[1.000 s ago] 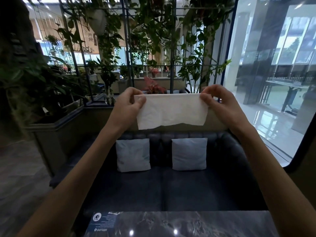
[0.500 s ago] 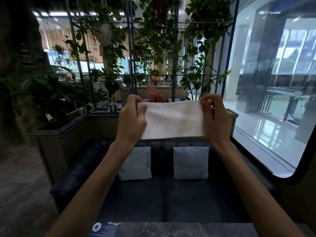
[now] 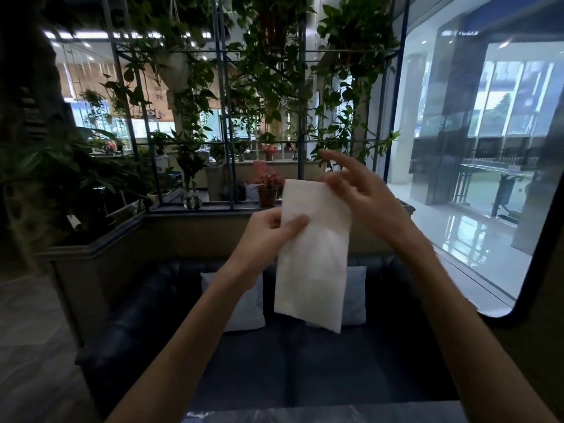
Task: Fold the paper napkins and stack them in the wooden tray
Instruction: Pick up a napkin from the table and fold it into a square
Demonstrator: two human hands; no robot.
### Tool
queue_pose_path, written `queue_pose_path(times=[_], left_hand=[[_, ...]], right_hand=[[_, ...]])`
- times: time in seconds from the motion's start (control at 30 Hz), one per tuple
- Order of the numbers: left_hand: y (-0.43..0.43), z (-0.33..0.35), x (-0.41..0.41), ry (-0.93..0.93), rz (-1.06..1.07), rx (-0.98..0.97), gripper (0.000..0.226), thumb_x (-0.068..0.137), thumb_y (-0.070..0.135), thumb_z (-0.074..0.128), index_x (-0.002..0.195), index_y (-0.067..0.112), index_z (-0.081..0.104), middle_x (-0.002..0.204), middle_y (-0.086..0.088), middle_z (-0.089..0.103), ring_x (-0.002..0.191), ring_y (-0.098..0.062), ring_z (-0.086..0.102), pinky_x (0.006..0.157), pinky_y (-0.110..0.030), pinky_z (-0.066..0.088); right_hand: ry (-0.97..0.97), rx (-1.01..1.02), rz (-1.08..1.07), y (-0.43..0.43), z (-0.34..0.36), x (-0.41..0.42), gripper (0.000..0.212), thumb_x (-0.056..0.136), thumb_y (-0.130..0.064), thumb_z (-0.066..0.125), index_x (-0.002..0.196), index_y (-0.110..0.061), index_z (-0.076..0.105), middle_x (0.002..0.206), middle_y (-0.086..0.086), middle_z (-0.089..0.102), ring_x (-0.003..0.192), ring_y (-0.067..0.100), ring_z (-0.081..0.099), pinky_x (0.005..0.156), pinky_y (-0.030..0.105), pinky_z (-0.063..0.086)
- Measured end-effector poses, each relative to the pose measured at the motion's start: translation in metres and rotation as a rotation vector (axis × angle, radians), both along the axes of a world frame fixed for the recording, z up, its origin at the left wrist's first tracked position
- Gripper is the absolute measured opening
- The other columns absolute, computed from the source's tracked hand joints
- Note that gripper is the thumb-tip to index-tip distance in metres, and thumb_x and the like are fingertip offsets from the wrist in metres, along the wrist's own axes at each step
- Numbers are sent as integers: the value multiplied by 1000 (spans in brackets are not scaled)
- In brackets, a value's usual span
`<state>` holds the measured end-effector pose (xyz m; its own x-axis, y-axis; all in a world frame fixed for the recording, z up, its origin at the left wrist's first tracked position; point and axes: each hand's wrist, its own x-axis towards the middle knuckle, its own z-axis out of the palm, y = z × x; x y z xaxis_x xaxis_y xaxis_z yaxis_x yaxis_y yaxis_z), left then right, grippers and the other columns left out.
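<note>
Fingers (image 3: 273,215) of the left hand (image 3: 265,236) pinch the napkin (image 3: 311,264) in the air, now hanging tall instead of wide, while the right hand (image 3: 363,193), fingers spread, just touches its top corner.

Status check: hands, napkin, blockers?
Left hand pinches napkin edge, napkin hanging lengthwise. Right hand fingers spread at top corner, grip unclear. Tray not in view; nothing obstructing.
</note>
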<state>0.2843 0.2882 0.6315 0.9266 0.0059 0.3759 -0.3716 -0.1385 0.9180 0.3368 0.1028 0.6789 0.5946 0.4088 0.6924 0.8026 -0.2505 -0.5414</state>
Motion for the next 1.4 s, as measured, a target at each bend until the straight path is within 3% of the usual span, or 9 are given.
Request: queue_pose_path(times=[0.1, 0.2, 0.33, 0.63, 0.8, 0.97, 1.1, 1.23, 1.4], left_hand=[[2, 1, 3, -22, 82, -89, 27, 93, 23, 64, 115, 8, 68, 107, -6, 76, 96, -21, 74, 81, -39, 62], [2, 5, 2, -40, 100, -104, 26, 94, 20, 64, 116, 7, 68, 105, -8, 76, 93, -21, 75, 79, -38, 62], [8, 12, -1, -29, 67, -71, 27, 93, 21, 64, 117, 8, 67, 106, -6, 76, 94, -20, 75, 74, -33, 62], [25, 15, -9, -95, 65, -45, 21, 96, 11, 60, 113, 16, 71, 106, -5, 77, 101, -24, 72, 85, -44, 60], [25, 19, -14, 66, -157, -287, 31, 102, 22, 46, 126, 11, 62, 114, -13, 71, 99, -27, 70, 77, -42, 61], [21, 12, -20, 186, -241, -264, 60, 88, 55, 45, 130, 15, 56, 116, -11, 73, 104, -29, 72, 80, -40, 61], [19, 9, -20, 73, -140, -183, 43, 91, 20, 63, 131, 11, 54, 116, -10, 73, 102, -27, 73, 81, -39, 61], [15, 10, -21, 1, -104, -143, 36, 91, 8, 64, 127, 11, 59, 114, -8, 75, 100, -25, 73, 79, -37, 62], [13, 11, -19, -116, 47, -123, 31, 89, 5, 68, 119, 7, 64, 109, -7, 75, 96, -20, 74, 75, -30, 61]], right_hand=[[352, 189, 66, -4, -32, -3, 55, 83, -67, 40, 123, -33, 59, 99, -19, 67, 82, -3, 67, 66, 16, 54], [537, 223, 109, 2, -59, -4, 46, 86, -53, 61, 116, -19, 70, 103, -1, 77, 93, 18, 74, 78, 32, 61], [570, 411, 108, 15, -56, -7, 20, 92, -27, 68, 106, -14, 73, 96, 2, 79, 86, 19, 75, 71, 34, 63], [499, 450, 149, 11, -34, -12, 23, 95, -8, 60, 108, -23, 73, 87, -12, 78, 74, 8, 73, 63, 32, 60], [450, 493, 154, 11, -28, -16, 21, 95, -9, 60, 103, -23, 74, 91, -5, 79, 76, 11, 73, 63, 33, 59], [435, 497, 138, 7, -26, -17, 19, 99, -12, 58, 105, -21, 73, 94, -7, 79, 75, 8, 72, 60, 28, 58], [406, 453, 136, 3, -25, -16, 20, 100, -12, 55, 109, -18, 72, 92, -10, 78, 72, 4, 70, 58, 22, 56], [374, 411, 136, -1, -22, -17, 22, 101, -16, 52, 112, -22, 71, 95, -14, 77, 75, 1, 70, 59, 18, 55], [717, 484, 313, -2, -23, -16, 49, 99, -57, 33, 119, -28, 67, 96, 5, 73, 80, 13, 71, 67, 29, 57]])
